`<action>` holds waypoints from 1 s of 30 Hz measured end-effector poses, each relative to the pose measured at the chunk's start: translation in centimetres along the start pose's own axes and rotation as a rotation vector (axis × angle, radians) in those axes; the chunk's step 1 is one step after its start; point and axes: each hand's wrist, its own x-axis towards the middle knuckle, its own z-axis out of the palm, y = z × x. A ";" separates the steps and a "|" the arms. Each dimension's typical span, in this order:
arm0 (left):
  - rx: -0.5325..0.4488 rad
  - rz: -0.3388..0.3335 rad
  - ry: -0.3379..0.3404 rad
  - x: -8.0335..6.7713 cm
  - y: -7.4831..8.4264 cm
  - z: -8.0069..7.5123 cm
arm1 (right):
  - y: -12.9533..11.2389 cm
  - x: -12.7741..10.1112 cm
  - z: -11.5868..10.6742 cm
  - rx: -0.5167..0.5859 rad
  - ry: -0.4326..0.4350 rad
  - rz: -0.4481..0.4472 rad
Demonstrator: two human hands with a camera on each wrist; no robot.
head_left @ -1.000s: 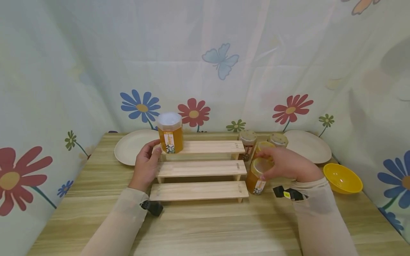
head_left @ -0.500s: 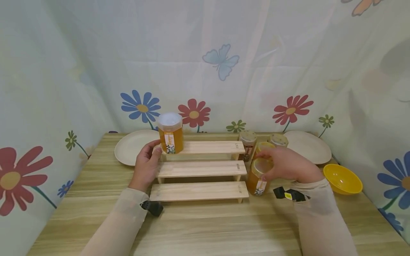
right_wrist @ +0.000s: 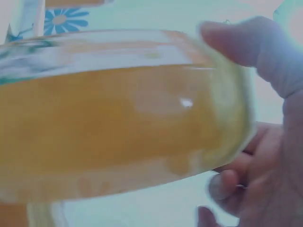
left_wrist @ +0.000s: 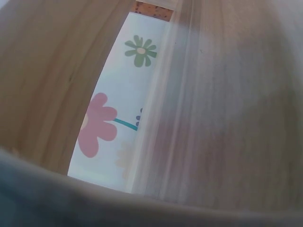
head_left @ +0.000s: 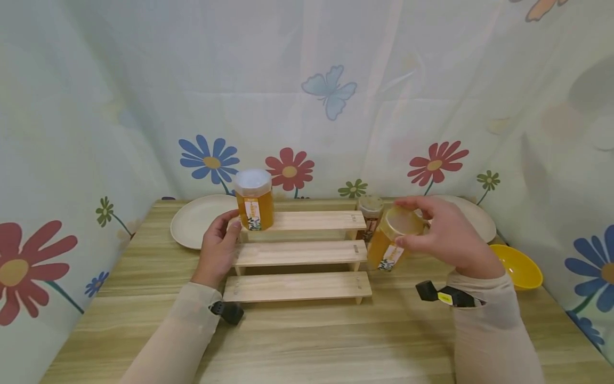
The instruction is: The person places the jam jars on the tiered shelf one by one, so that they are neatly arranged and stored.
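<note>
In the head view my right hand [head_left: 443,234] grips a honey jar [head_left: 387,242] by its lid, thumb in front and fingers at the back. The jar leans, its label facing me. The right wrist view shows the amber side of this honey jar [right_wrist: 123,123] close up, with the thumb at the lid end. My left hand [head_left: 219,245] holds the left end of a three-tier wooden stand [head_left: 302,253], thumb in front. Just beside its fingertips, a second honey jar [head_left: 254,208] with a white lid stands upright on the top tier. Stand boards [left_wrist: 227,109] fill the left wrist view.
A jar with a speckled lid [head_left: 370,210] stands behind the stand's right end. Pale plates lie at the back left [head_left: 187,226] and back right [head_left: 479,218], the latter partly behind my right hand. A yellow bowl [head_left: 520,269] sits at the right.
My right hand has raised the honey jar from beside the stand and tilted it, moving up and slightly right. Jars behind it are now hidden. My left hand stays put.
</note>
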 end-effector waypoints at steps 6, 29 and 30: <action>-0.002 0.000 0.000 0.0 0.1 0.1 | -0.4 1.0 2.5 0.207 0.264 -0.073; -0.004 -0.013 -0.004 0.0 0.2 0.1 | -0.8 3.5 7.8 0.437 0.506 -0.105; -0.002 -0.013 -0.003 0.0 0.3 0.1 | -0.8 3.6 7.8 0.446 0.497 -0.093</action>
